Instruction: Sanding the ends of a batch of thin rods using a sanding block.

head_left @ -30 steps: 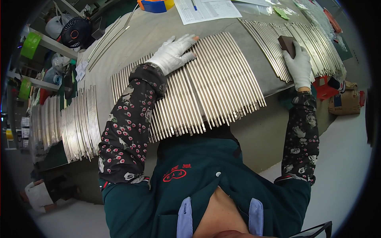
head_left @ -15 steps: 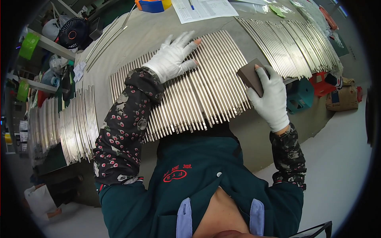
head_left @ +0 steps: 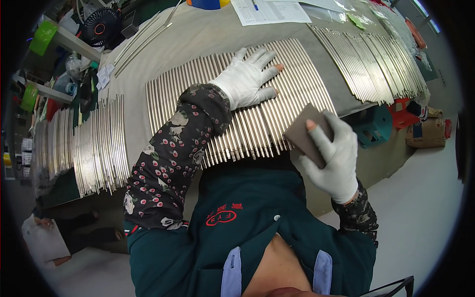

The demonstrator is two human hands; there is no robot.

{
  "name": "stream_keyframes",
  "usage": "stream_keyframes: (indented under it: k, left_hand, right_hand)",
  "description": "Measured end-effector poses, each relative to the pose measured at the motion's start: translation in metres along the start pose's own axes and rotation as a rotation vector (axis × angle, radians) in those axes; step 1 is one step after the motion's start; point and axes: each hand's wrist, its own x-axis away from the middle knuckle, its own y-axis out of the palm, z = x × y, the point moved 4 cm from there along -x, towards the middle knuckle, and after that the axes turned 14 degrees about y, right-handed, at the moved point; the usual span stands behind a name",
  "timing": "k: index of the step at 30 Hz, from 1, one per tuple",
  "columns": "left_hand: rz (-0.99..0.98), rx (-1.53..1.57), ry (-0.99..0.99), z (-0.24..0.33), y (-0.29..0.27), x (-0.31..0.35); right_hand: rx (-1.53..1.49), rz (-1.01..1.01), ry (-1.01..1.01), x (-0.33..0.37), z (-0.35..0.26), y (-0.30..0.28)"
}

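- The left hand (head_left: 247,76), gloved in white, lies palm down on the middle row of slim metal rods (head_left: 302,74), fingers spread wide across them.
- The right hand (head_left: 334,158), gloved too, grips a brown rectangular block (head_left: 303,132) — thumb and fingers about its sides, one bare fingertip on its face.
- The block is over the row's near right corner; whether it touches the rods, I cannot tell.
- Block and hand hide some rod ends there; the floral sleeve (head_left: 170,148) covers rods further left.
- More rods lie to either side — a right-hand batch (head_left: 371,67) and a left-hand batch (head_left: 101,148).
- Beyond: a printed sheet (head_left: 272,14).
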Motion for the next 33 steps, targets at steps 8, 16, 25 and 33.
stream_keyframes:
  k: [8,16,25,33]
  left_hand:
    - [0.067,0.060,0.057,0.035,-0.019,0.012]
    - [0.073,0.388,0.006,0.143,-0.047,0.073]
    - [0.155,0.268,-0.252,0.138,-0.027,0.057]
    - [0.141,0.231,-0.317,0.137,-0.033,0.053]
  right_hand:
    - [-0.069,0.096,0.101,0.013,0.031,-0.008]
    - [-0.162,0.121,0.224,0.031,0.057,0.004]
    - [-0.130,0.109,0.199,0.027,0.043,0.007]
    - [-0.168,0.132,0.274,0.032,0.053,0.004]
